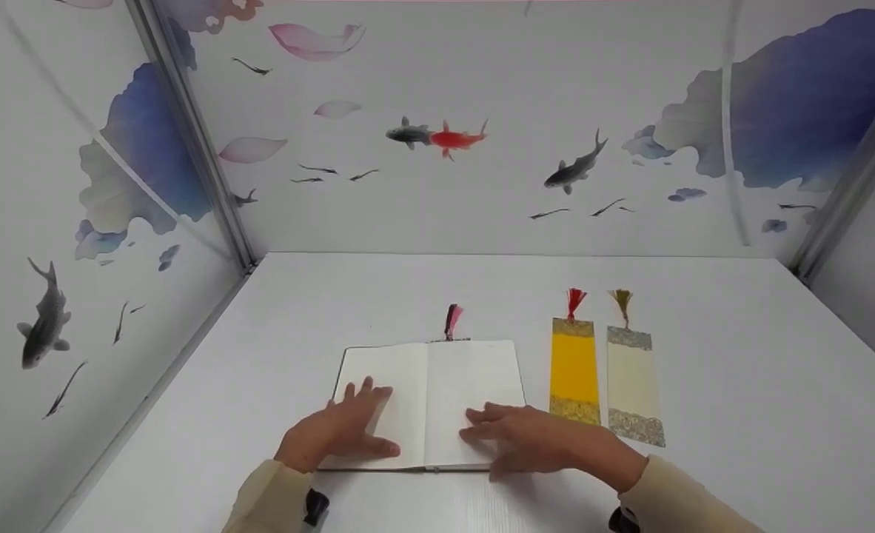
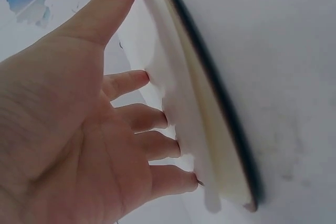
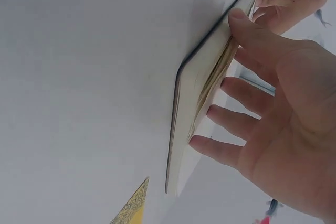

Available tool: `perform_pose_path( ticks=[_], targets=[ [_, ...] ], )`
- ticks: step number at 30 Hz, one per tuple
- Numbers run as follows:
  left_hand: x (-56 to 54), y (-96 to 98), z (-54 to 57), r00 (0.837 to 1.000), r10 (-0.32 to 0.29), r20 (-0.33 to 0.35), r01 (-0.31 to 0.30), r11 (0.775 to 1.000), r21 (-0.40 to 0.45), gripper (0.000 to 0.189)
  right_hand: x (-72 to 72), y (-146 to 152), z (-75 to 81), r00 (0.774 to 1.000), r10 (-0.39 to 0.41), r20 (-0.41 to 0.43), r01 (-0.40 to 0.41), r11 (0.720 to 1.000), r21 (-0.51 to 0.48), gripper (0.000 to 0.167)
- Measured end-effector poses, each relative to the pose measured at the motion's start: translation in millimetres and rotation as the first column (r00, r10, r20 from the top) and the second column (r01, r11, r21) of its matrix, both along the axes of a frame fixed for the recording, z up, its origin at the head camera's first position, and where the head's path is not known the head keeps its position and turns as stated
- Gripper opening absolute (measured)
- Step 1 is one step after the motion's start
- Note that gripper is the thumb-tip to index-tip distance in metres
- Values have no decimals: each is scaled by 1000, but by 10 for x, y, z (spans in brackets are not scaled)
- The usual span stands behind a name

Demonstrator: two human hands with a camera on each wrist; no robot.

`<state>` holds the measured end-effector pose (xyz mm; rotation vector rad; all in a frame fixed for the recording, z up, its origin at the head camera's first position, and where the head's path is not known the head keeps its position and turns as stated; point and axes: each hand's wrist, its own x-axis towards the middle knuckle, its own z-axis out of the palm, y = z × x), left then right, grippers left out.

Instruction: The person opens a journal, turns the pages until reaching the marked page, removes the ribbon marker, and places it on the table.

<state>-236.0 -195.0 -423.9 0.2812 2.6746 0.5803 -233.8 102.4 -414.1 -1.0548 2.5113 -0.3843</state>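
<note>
Notebook [image 1: 437,392] lies spread under left hand [image 1: 345,429] and right hand [image 1: 530,438], fingers outstretched, seemingly to hold its pages [image 1: 400,366] flat, 2 tasselled bookmarks [image 1: 574,366] to its right.

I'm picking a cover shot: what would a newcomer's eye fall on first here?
Probably the bright yellow bookmark with its red tassel, lying right of the open notebook. Next, likely the red fish on the back wall, above the notebook. Then the two hands: the left hand on the left page, the right hand on the right.
</note>
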Motion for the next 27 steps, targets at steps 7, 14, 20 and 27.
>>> perform_pose_path(
  ticks=[7, 14, 20, 27],
  targets=[
    [14, -12, 8, 1000, 1, 4, -1, 1000, 8, 93, -24, 58, 59, 997, 37, 66, -37, 999, 8, 53],
    [39, -13, 2, 1000, 16, -7, -16, 1000, 7, 94, -71, 169, 21, 996, 90, -14, -91, 994, -65, 47],
    [28, 4, -3, 1000, 21, -3, -21, 1000, 0, 94, -96, 284, -90, 989, -90, -117, 70, 983, -171, 60],
    [13, 8, -2, 1000, 2, -9, -2, 1000, -11, 94, -123, 342, -156, 924, -382, -8, 348, 849, -397, 76]
  ],
)
